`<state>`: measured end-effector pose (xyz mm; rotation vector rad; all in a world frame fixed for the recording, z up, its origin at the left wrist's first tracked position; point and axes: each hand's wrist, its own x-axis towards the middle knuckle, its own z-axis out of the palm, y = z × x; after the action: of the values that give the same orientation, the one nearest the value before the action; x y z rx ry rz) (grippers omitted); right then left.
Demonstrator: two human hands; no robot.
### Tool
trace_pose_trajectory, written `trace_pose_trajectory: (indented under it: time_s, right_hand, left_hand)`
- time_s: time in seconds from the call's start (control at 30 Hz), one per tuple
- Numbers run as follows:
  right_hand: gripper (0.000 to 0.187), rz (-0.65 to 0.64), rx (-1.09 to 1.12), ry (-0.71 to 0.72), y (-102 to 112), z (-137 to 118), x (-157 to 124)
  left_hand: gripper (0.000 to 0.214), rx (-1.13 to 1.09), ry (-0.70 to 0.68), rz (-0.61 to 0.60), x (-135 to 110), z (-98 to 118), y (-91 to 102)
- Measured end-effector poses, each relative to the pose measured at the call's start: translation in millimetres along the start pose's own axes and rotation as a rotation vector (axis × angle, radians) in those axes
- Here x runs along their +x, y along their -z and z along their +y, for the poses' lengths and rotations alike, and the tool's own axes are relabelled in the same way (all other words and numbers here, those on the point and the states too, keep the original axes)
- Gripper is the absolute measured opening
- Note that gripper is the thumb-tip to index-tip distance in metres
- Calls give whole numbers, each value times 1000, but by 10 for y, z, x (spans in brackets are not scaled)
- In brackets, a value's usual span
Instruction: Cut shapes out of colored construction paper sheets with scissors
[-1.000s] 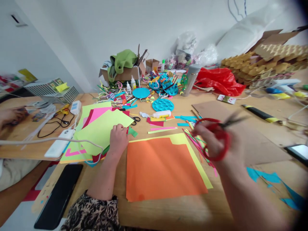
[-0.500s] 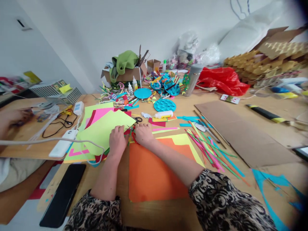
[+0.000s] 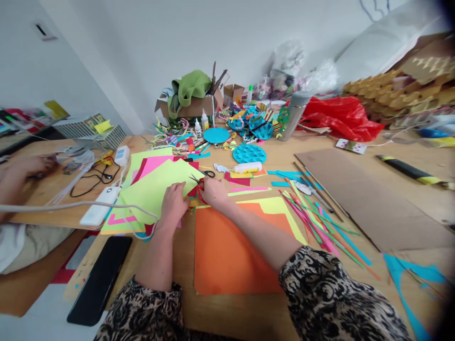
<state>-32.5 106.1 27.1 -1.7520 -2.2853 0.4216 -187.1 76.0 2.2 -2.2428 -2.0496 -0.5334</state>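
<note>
The red-handled scissors point(image 3: 197, 188) sit in the right hand point(image 3: 213, 192), whose fingers are curled closed through the handles. The short dark blades point away from the person and meet the right edge of the lime-green sheet point(image 3: 156, 189). The left hand point(image 3: 174, 202) lies just beside the right, fingers bent and closed on that sheet's near right corner. The sheet tops a fanned stack with a pink sheet point(image 3: 154, 163) in the left half of the tabletop point(image 3: 220, 312).

Just right of the hands an orange sheet point(image 3: 231, 251) lies on a yellow sheet point(image 3: 277, 206) and reaches toward the near edge. Beyond the right hand are black scissors point(image 3: 208, 174) and a glue bottle point(image 3: 247, 167) on its side, with a teal disc point(image 3: 249, 154) farther back. Coloured paper strips point(image 3: 316, 220) fan out toward the right edge, beside a cardboard panel point(image 3: 359, 194).

A black phone point(image 3: 99, 279) lies at the near left corner, and a white power strip point(image 3: 99, 213) is beyond it. Another person's hand point(image 3: 31, 166) rests at the left edge.
</note>
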Motion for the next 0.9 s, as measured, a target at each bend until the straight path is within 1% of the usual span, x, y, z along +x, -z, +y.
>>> trace_pose_trajectory:
  time_s: [0.13, 0.33, 0.6, 0.73, 0.9]
  right_hand:
    - [26, 9, 42, 4, -48, -142, 29]
    - [29, 34, 127, -76, -116, -274, 72]
    - [29, 23, 325, -201, -105, -219, 197]
    - [27, 44, 395, -226, -152, -219, 224]
    - [25, 44, 499, -192, -161, -206, 276]
  left_hand:
    - [48, 22, -9, 8, 1, -20, -35]
    - [46, 32, 43, 37, 9, -3, -34]
    - [46, -61, 187, 111, 17, 57, 42]
    - [47, -81, 203, 149, 13, 62, 55]
    - [46, -85, 185, 187, 2, 58, 52]
